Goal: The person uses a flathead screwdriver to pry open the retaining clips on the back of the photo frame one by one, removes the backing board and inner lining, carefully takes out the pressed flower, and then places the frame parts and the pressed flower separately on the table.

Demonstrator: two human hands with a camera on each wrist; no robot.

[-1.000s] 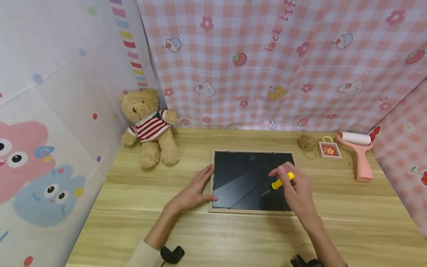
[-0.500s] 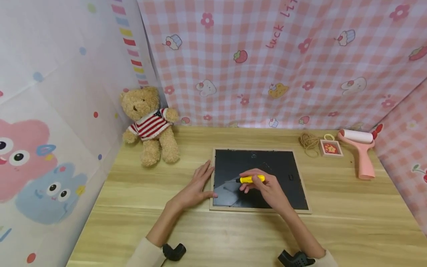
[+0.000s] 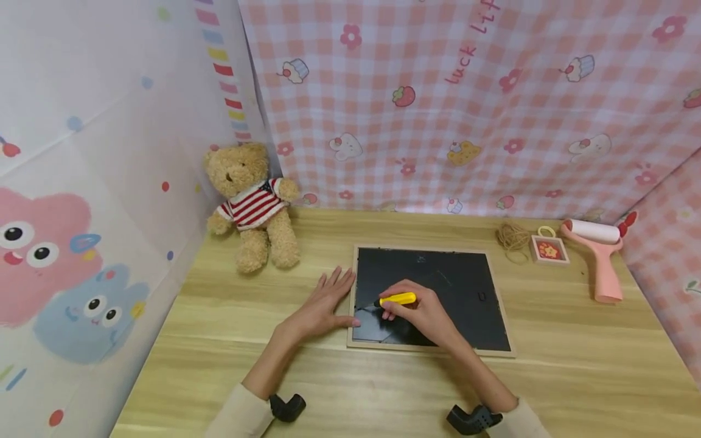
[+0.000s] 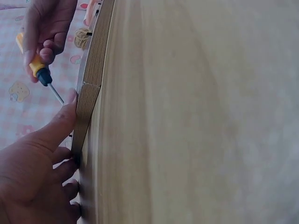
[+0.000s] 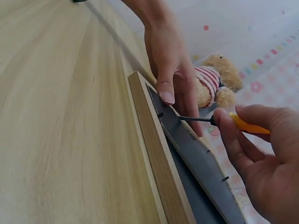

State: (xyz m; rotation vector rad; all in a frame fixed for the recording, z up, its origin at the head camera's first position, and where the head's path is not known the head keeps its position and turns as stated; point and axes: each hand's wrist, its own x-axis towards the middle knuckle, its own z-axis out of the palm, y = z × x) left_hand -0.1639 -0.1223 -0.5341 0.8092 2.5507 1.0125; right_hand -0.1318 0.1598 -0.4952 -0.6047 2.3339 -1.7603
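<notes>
A picture frame (image 3: 432, 351) with a pale wooden rim and a black backing lies back side up on the table. In the right wrist view, small dark tabs (image 5: 226, 178) stick out along its inner edge. My right hand (image 3: 418, 310) pinches a screwdriver (image 3: 398, 298) by its yellow handle, its thin shaft (image 5: 194, 119) pointing at the frame's left side. Whether the tip touches a tab is too small to tell. My left hand (image 3: 317, 313) rests against the left rim, fingers extended along it, with the thumb over the rim onto the backing.
Behind and to the left sits a teddy bear (image 3: 254, 207) in a striped shirt. At the back right lie a coil of twine (image 3: 513, 236), a small square charm (image 3: 549, 249) and a pink lint roller (image 3: 604, 267). Patterned cloths (image 3: 405, 121) enclose the table's back and sides.
My right hand has carried the screwdriver leftward across the backing, turning its tip toward the left rim. The left hand has stayed at the frame's left edge. The head view has shifted slightly.
</notes>
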